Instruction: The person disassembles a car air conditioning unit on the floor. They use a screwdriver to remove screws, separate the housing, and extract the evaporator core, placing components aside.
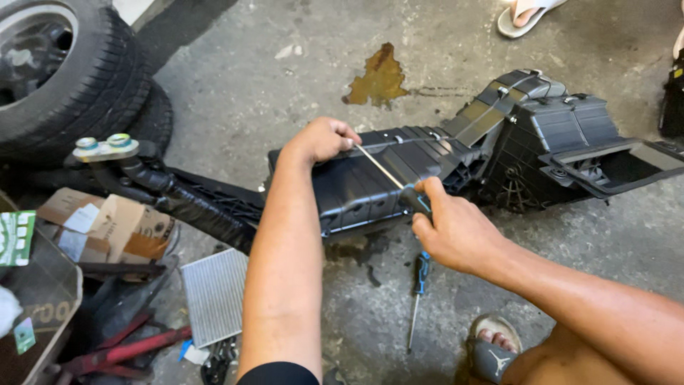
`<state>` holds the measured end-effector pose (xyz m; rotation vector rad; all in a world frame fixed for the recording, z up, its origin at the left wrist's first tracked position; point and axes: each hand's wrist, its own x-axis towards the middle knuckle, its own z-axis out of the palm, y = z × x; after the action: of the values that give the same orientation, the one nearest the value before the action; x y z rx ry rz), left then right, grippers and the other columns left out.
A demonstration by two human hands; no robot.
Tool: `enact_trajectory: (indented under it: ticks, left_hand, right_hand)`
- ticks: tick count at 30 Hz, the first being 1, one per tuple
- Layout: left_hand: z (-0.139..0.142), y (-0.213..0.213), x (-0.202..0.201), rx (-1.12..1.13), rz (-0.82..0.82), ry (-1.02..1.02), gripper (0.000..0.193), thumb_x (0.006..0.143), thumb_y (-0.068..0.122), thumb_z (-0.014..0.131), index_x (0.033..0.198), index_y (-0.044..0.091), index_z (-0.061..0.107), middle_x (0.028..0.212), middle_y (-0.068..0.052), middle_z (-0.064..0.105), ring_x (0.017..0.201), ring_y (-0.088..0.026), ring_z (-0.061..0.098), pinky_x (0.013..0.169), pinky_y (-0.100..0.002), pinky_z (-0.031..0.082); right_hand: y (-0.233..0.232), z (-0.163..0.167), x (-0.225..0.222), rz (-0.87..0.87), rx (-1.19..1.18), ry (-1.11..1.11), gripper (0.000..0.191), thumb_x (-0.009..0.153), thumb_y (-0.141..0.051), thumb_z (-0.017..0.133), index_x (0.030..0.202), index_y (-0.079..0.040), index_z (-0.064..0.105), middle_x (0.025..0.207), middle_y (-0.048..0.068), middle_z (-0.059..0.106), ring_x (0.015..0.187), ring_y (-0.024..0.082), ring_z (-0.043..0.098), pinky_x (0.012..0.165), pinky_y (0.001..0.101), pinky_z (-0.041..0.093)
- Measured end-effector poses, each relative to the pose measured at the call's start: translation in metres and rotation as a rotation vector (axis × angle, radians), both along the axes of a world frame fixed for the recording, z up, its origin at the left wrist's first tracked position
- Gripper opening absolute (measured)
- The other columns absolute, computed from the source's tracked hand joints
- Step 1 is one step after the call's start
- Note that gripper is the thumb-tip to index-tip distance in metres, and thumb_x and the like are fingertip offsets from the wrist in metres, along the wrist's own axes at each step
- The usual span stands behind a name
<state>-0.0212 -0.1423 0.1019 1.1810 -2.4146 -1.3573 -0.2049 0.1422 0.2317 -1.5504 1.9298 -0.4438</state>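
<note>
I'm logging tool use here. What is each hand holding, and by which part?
The right hand holds a screwdriver by its dark handle. The left hand pinches the shaft's tip end against the black plastic housing.

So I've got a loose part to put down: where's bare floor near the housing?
Bare concrete lies between the stacked black tyres and the brown stain, and right of the spare blue-handled screwdriver below the black plastic housing. The lower left, around the ribbed grey filter, is crowded.
</note>
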Motion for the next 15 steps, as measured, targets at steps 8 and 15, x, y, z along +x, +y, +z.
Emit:
enact_trajectory:
  ticks: [8,15]
  left_hand:
    - [0.001,-0.003,-0.004,0.026,0.009,-0.02,0.022,0.084,0.013,0.073,0.105,0.012,0.08,0.099,-0.005,0.08,0.09,-0.015,0.072,0.084,-0.032,0.056]
    - [-0.005,-0.005,-0.005,0.038,0.019,0.001,0.021,0.084,0.012,0.073,0.103,0.01,0.081,0.095,-0.005,0.08,0.087,-0.015,0.073,0.083,-0.032,0.057]
  right_hand:
    - [0.004,-0.004,0.009,-0.013,0.099,0.031,0.048,0.087,-0.024,0.058,0.131,-0.009,0.046,0.083,0.03,0.071,0.085,0.049,0.069,0.08,0.0578,0.051]
    - [0.001,-0.008,0.013,-0.004,0.04,0.055,0.047,0.087,-0.024,0.057,0.129,-0.007,0.046,0.084,0.028,0.071,0.084,0.048,0.069,0.079,0.0578,0.051]
